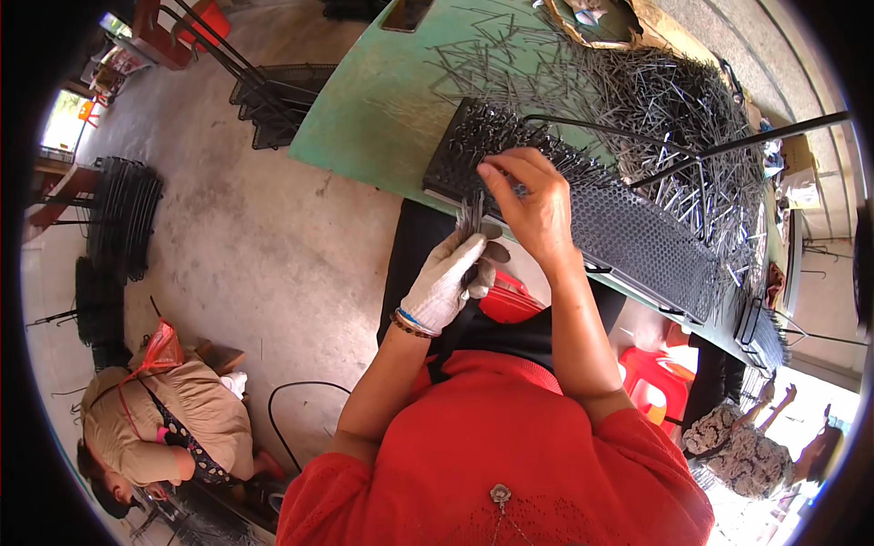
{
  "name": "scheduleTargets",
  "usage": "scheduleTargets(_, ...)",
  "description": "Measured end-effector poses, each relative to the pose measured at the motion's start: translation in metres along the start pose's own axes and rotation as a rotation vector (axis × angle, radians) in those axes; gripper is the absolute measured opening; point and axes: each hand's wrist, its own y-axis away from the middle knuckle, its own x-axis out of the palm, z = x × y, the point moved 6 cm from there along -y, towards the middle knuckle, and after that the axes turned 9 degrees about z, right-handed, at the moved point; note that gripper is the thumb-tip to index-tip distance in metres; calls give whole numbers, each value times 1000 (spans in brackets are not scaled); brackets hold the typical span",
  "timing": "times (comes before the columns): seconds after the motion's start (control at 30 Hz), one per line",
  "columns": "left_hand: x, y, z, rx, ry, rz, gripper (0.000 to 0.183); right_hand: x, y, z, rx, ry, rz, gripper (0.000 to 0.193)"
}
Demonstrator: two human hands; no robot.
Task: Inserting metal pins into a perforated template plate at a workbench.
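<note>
My left hand [448,280], in a white work glove, is closed around a bundle of thin dark metal pins [470,217], their ends standing up above the fingers. Just right of it and higher, my bare right hand [539,205] is bent, its thumb and forefinger brought together; whatever may be between them is too small to make out. Beneath that hand lies a black perforated rack [642,238] along the table's near edge. Many dark pins [510,127] stick up from the rack's left part and far side, while its right part shows bare holes.
Loose metal rods [674,105] heap on the green table [364,105], beside a torn carton [669,27]. A black metal bar [765,136] crosses above the rack. Red stools [655,382] stand below. One person [173,419] bends at lower left; another [742,450] works at right.
</note>
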Motion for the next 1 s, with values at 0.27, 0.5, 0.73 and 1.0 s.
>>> scheduleTargets(0.27, 3, -1, -4, 74, 75, 25, 24, 23, 18, -33, 403, -395, 227, 16)
scheduleTargets(0.5, -23, 2, -3, 132, 60, -166, 21, 17, 0, -26, 368, -611, 11, 20)
scheduleTargets(0.73, -20, 2, -3, 109, 18, -135, 26, 27, -30, -16, 105, -442, -134, 16)
scheduleTargets(1.0, -21, 4, -5, 76, 6, -136, 28, 27, -30, 6, -130, -108, -232, 16)
